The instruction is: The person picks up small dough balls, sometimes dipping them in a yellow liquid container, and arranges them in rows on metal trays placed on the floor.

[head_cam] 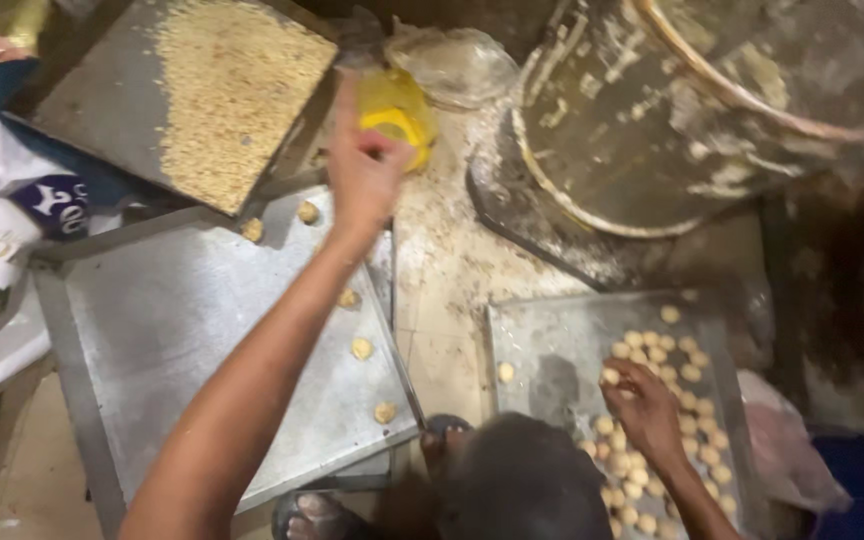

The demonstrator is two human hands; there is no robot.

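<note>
The left hand (367, 175) is stretched out just past the far edge of the near steel tray (152, 330). Its fingers curl on a yellow tub (399, 112) there, with the index finger sticking up. I'd say the grip wants all the fingers on the greasy plastic, and the forearm should stay high so it doesn't brush the dough balls (362, 348) beneath it. I count five balls on that tray. Right of it, a second tray (542, 340) carries dozens, too crowded to number, and another person's hand (644, 410) rests among them. Beyond the near tray sit one crumb-heaped tray (222, 95) and one big mixing bowl (672, 120). The wearer's right hand is out of sight.
</note>
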